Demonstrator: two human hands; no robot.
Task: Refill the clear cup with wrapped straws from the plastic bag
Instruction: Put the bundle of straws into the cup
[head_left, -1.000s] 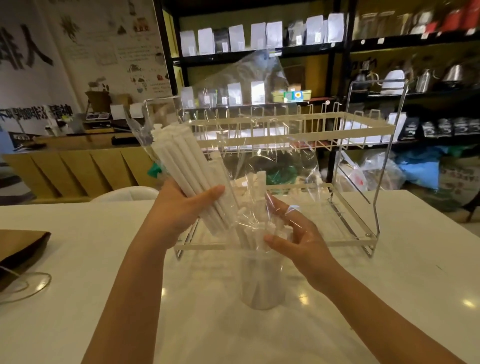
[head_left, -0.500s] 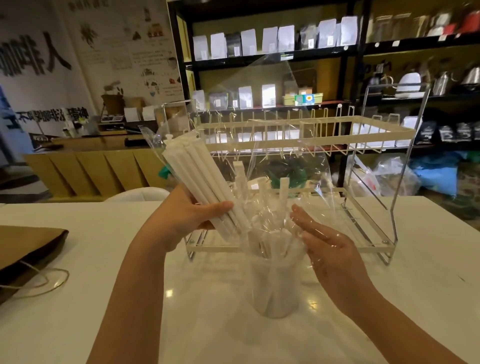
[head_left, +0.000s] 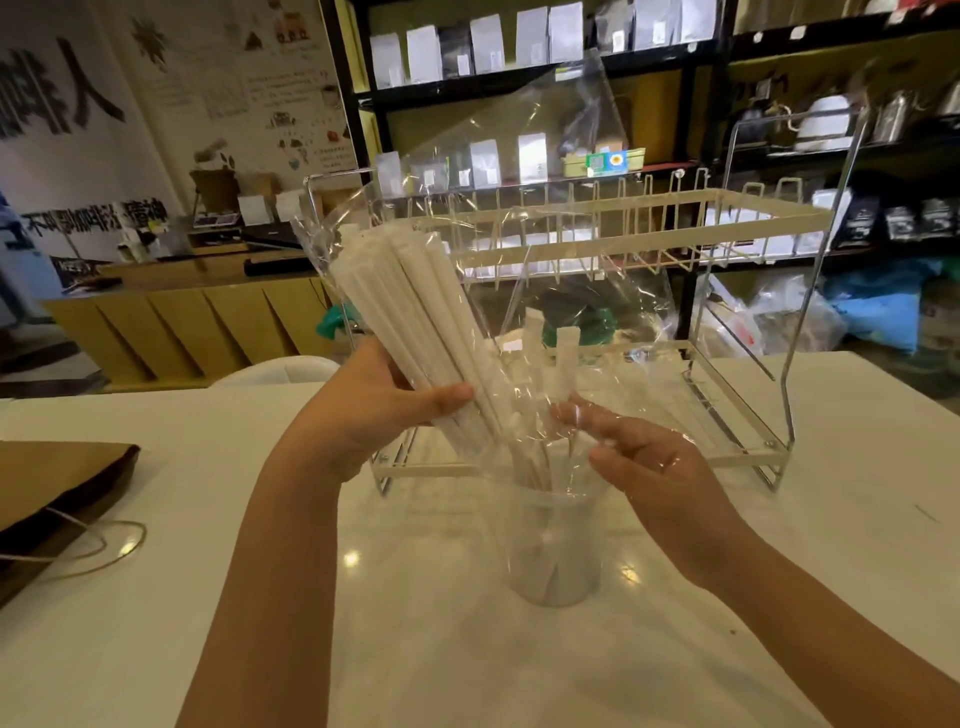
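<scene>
A clear cup (head_left: 550, 551) stands on the white table (head_left: 208, 519) in front of me, with a few white wrapped straws (head_left: 565, 358) sticking up out of it. My left hand (head_left: 374, 410) grips a thick bundle of wrapped straws (head_left: 410, 306) through the clear plastic bag (head_left: 561, 171), tilted up to the left above the cup. My right hand (head_left: 644, 462) sits just right of the cup's rim, fingers pinching the bag's film. The bag's open lower end hangs over the cup mouth.
A two-tier wire rack (head_left: 727, 218) stands right behind the cup. A brown paper bag (head_left: 57, 483) with a cord handle lies at the table's left edge. Dark shelves with pouches and kettles (head_left: 826, 119) fill the background.
The straw bundle and bag have risen a little above the cup. My right hand moved from an open palm beside the bag to pinching the film near the cup's rim.
</scene>
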